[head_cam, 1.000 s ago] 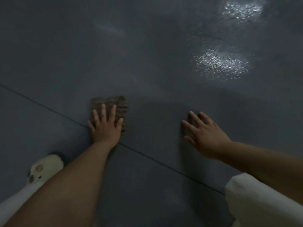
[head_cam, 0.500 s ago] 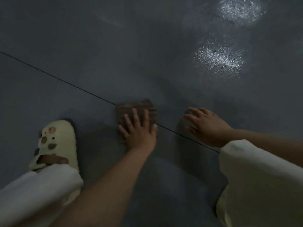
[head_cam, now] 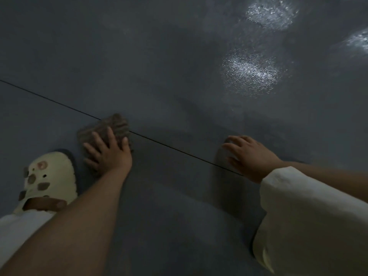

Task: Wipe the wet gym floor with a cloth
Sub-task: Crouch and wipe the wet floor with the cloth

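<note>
Two bare hands flat on a dark grey gym floor [head_cam: 159,66], dimly lit.

Left hand [head_cam: 111,154], fingers spread straight, pressing a brown ribbed cloth [head_cam: 111,126] at 9 o'clock, across a thin dark seam [head_cam: 179,150]. Right hand [head_cam: 251,156] at 3 o'clock, fingers relaxed, resting on bare floor. Glossy pebbled wet patches [head_cam: 249,74] at 1 o'clock. Cream clog [head_cam: 51,176] with brown spots at 8 o'clock, just beside cloth. Pale trouser knee [head_cam: 308,216] at 4 o'clock, covering right forearm.
</note>
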A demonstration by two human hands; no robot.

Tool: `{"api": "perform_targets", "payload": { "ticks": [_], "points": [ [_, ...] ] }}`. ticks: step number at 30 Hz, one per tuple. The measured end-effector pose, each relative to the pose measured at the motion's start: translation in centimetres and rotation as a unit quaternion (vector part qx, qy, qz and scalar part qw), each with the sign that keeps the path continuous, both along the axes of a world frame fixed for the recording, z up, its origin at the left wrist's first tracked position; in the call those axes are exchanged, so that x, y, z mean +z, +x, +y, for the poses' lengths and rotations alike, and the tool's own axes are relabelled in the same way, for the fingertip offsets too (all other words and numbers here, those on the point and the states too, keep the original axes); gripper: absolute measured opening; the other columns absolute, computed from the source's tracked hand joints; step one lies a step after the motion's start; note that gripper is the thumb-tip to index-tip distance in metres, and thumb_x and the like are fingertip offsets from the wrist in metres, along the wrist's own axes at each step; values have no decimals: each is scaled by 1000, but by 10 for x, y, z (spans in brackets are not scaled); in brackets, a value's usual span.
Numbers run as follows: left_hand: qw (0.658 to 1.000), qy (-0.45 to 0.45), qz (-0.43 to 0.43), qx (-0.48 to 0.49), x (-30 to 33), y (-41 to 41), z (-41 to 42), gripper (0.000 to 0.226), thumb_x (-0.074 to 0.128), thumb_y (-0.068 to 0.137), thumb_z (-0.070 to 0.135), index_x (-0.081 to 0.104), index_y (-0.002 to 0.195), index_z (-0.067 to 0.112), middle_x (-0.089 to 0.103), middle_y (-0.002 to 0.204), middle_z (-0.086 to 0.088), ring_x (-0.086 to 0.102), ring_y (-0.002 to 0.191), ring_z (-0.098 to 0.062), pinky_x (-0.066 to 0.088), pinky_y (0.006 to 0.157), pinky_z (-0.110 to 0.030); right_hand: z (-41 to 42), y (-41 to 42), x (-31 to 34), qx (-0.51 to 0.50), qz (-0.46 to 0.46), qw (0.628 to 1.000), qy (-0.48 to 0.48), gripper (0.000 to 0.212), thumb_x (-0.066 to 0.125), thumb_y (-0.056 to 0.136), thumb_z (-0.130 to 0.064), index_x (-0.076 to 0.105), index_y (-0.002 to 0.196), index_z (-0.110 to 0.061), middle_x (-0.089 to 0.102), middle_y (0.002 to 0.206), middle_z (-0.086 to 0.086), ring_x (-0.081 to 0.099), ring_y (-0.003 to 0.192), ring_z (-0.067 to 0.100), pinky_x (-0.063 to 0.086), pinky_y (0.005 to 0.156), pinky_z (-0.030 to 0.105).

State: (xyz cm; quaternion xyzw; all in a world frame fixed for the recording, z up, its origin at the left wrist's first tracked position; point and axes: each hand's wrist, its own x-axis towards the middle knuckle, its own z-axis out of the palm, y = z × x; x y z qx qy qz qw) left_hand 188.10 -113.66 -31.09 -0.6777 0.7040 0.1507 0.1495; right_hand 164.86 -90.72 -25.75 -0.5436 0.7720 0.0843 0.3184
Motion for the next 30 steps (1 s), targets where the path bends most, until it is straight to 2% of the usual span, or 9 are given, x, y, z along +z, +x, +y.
{"api": "perform_targets", "payload": {
  "ticks": [4, 7, 10, 13, 19, 23, 27, 29, 30],
  "points": [
    [1000, 10, 12, 15, 3, -36, 57, 60, 22, 99, 50, 1, 151, 31, -13, 158, -6, -13, 144, -36, -2, 112, -59, 2, -6, 0, -13, -3, 1000, -12, 49, 36, 100, -40, 30, 146, -25, 22, 154, -1, 22, 140, 22, 22, 112, 31],
    [990, 14, 31, -138, 4, -73, 121, 64, 28, 97, 51, 2, 151, 29, -13, 158, -11, -11, 143, -40, -1, 111, -63, 0, -8, 1, -31, -6, 999, -25, 49, 39, 99, -38, 31, 145, -23, 23, 154, 1, 23, 140, 23, 23, 112, 32],
    [925, 113, 26, -362, 13, -116, 180, 68, 25, 98, 52, -12, 149, 27, -31, 151, -7, -26, 139, -39, -15, 108, -60, 0, -9, 6, -52, -10, 998, -29, 53, 40, 98, -38, 25, 148, -23, 17, 156, 4, 18, 142, 24, 20, 113, 34],
    [842, 185, -4, -507, 29, -151, 199, 69, 25, 99, 47, -12, 150, 20, -24, 156, -4, -31, 138, -35, -17, 108, -57, 7, -10, 12, -80, -1, 996, -36, 53, 39, 99, -33, 21, 148, -22, 12, 158, 4, 16, 143, 25, 19, 113, 33],
    [876, 169, 247, -379, 28, -134, 165, 51, 47, 97, 23, 33, 146, 19, 25, 155, 2, 17, 144, -16, 16, 116, -30, 21, 13, -1, -161, -64, 983, -57, 62, 49, 95, -31, 21, 148, -18, 18, 154, 5, 19, 140, 24, 21, 112, 32],
    [914, 172, 187, -317, 38, -118, 149, 42, 46, 98, 18, 45, 140, 18, 17, 156, 0, 15, 143, -20, 21, 117, -39, 20, 48, -32, -113, -78, 990, -25, 81, 38, 97, -45, -18, 148, -15, -15, 158, 4, -16, 144, 29, -8, 116, 40],
    [913, 208, 169, -307, 40, -121, 145, 45, 45, 96, 8, 46, 139, 23, 12, 158, 4, 11, 145, -17, 18, 116, -33, 31, 40, -60, -58, -16, 998, -4, 89, 36, 95, -53, -38, 129, -19, -42, 144, 0, -52, 115, 22, -23, 105, 37],
    [922, 201, 175, -279, 41, -129, 145, 48, 42, 95, 4, 45, 139, 21, 14, 158, 4, 16, 144, -18, 20, 114, -30, 35, 23, -70, -16, 8, 999, -42, 89, 35, 94, -54, -38, 133, -18, -45, 139, -2, -48, 123, 25, -18, 109, 37],
    [925, 193, 170, -281, 42, -133, 146, 50, 41, 94, 4, 42, 141, 20, 14, 158, 3, 17, 143, -19, 19, 114, -30, 34, 16, -68, -9, 24, 998, -55, 88, 33, 93, -53, -27, 143, -14, -31, 149, 2, -32, 137, 30, -7, 113, 39]
  ]
}}
